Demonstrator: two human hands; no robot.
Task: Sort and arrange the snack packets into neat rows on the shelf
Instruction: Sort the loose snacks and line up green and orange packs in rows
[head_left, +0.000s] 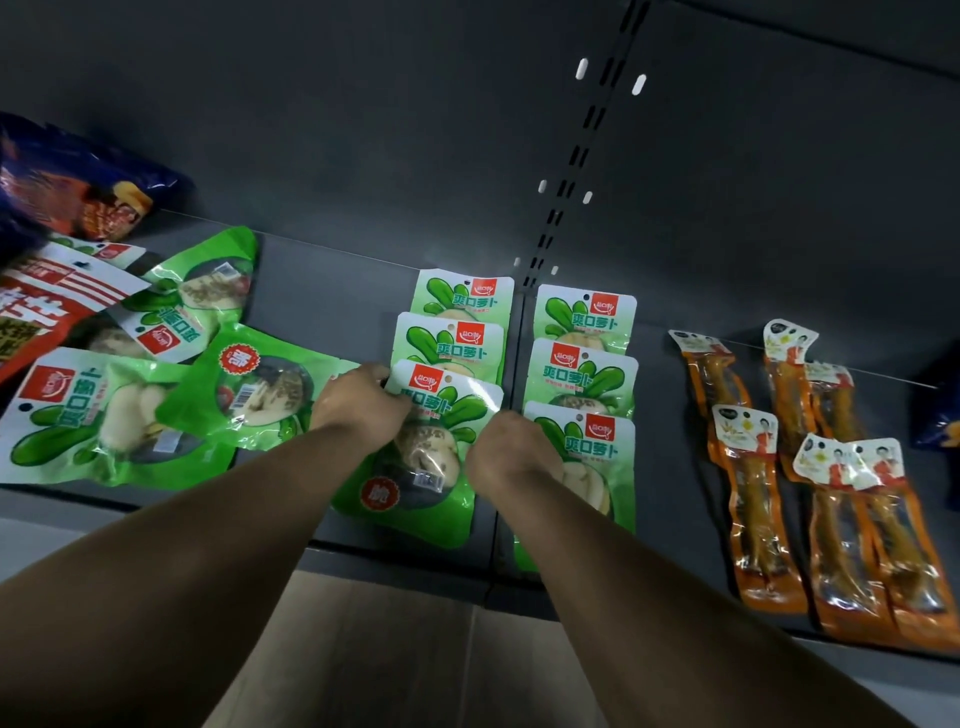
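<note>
Green radish snack packets lie in two overlapping rows on the dark shelf (363, 270). The left row's front packet (431, 452) is held at both sides: my left hand (358, 400) grips its upper left edge, and my right hand (506, 447) pinches its right edge. Behind it lie two more green packets (451, 338). The right row (584, 364) holds three packets, the front one partly under my right wrist. A loose pile of green packets (156, 384) lies unsorted at the left.
Orange fish-snack packets (810, 467) lie in rows at the right. A red-and-white bag (47, 306) and a blue bag (67, 182) sit at the far left. A blue packet (940, 410) peeks in at the right edge. A slotted upright (566, 176) divides the back panel.
</note>
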